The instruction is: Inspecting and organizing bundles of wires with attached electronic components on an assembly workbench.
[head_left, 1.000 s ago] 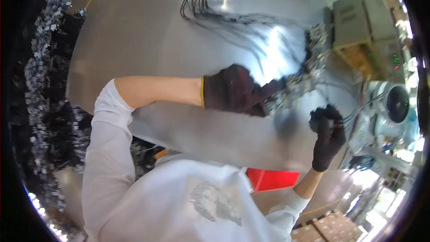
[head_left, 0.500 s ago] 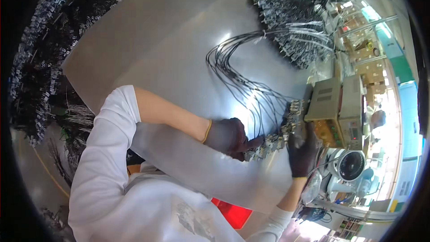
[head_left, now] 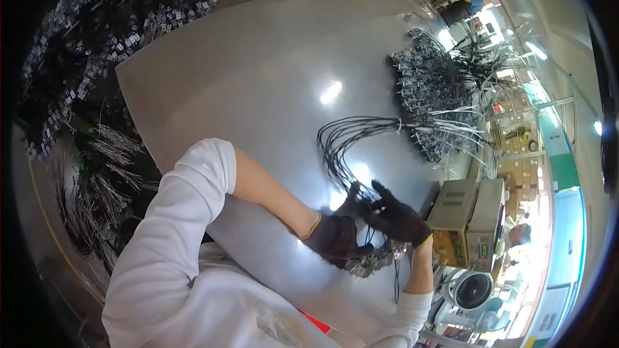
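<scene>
The left hand, in a dark knitted glove with a yellow cuff edge, is curled at the left end of a row of small metallic connectors on the near right part of the broad grey table; its thumb side lies against them, but whether its fingers grip any cannot be told. The right hand, gloved in the same way, is open, its fingers stretched out to the left above the row — it reaches over the black cables, and whether it touches them is hidden. These cables bow to the left in a wide loop on the far side of both hands, come back down toward the connectors, and at their other end are gathered by a pale tie. Beyond the tie, pale strands fan out to the right over a large heap of grey metal-ended parts at the far right of the table. Just right of the right hand stand two box-shaped instruments, one with a green lit display, and nearer than these is a round fan with a dark grille. To the left, past the table edge, lie dense piles of similar metal-ended parts and, nearer, a tangle of thin wires. A bit of a red container shows below the near edge — and one co-worker is at the far right, another beyond the instruments.
</scene>
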{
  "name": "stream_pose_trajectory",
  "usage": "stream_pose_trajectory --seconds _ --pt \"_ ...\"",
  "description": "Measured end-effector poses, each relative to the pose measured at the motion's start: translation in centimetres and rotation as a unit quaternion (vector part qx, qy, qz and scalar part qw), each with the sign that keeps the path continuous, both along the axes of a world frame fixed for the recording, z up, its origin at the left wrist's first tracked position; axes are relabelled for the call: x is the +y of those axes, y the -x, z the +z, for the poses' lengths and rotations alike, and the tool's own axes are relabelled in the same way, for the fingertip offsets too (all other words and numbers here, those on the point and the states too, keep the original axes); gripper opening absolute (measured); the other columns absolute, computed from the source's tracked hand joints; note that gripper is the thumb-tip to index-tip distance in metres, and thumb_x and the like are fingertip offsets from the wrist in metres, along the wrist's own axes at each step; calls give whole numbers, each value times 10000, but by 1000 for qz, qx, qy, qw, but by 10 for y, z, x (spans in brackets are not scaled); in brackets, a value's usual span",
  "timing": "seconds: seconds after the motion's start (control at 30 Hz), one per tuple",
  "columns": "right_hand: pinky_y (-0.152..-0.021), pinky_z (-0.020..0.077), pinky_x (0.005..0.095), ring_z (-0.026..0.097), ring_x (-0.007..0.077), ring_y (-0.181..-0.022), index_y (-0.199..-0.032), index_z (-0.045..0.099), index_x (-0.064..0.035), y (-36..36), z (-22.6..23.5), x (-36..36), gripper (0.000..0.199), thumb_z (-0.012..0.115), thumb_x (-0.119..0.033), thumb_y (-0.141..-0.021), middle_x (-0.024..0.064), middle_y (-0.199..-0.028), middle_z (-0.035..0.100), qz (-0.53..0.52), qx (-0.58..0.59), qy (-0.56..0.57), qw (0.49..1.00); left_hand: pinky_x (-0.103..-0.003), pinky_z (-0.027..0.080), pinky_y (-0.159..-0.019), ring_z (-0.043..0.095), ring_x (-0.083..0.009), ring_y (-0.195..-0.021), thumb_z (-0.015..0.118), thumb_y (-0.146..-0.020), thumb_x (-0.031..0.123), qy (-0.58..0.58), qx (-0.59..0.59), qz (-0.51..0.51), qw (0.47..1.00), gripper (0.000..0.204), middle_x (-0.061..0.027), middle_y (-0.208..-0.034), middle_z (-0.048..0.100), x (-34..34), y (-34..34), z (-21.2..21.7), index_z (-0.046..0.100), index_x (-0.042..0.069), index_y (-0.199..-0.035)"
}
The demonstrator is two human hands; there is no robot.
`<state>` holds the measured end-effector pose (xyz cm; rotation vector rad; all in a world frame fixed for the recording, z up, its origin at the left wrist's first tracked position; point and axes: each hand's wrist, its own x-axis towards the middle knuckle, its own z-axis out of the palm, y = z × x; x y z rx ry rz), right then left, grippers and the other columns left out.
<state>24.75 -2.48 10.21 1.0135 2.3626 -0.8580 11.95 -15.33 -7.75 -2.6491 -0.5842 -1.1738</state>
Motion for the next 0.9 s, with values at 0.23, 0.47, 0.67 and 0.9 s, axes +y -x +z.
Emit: stream_pose_trajectory --seconds 0.23,0.47,0.67,0.9 --pt "-802 603 402 777 339 -890 -1555 486 -107 12 -4 -49 700 780 -258 -938 201 -1041 774 67 13 -64 996 -390 490 -558 589 -225 -561 669 -947 329 -240 21 216 946 596 10 -638 567 -9 -7 7 555 -24 -1414" --pt "-630 548 408 680 312 -598 -1417 674 -164 1 1 -51 478 701 -136 -941 190 -681 641 29 91 -243 965 -381 503 -591 579 -212 -595 661 -949 193 -474 79 436 761 500 14 -658 560 -28 1 43 583 19 -1411" --pt "-610 486 311 504 100 -639 -1504 581 -51 2 11 -1 508 622 -91 -1000 78 -742 590 -69 199 -365 907 -346 472 -431 548 -215 -513 640 -870 108 -294 87 243 920 401 -85 -599 516 -13 6 60 547 -69 -1217" --pt "-806 558 365 714 197 -879 -1518 554 -48 44 2 140 554 651 -293 -1031 193 -971 757 -129 300 -476 817 -467 426 -459 585 -284 -494 684 -839 240 89 -138 -3 986 203 -53 -565 510 72 32 15 556 83 -820"
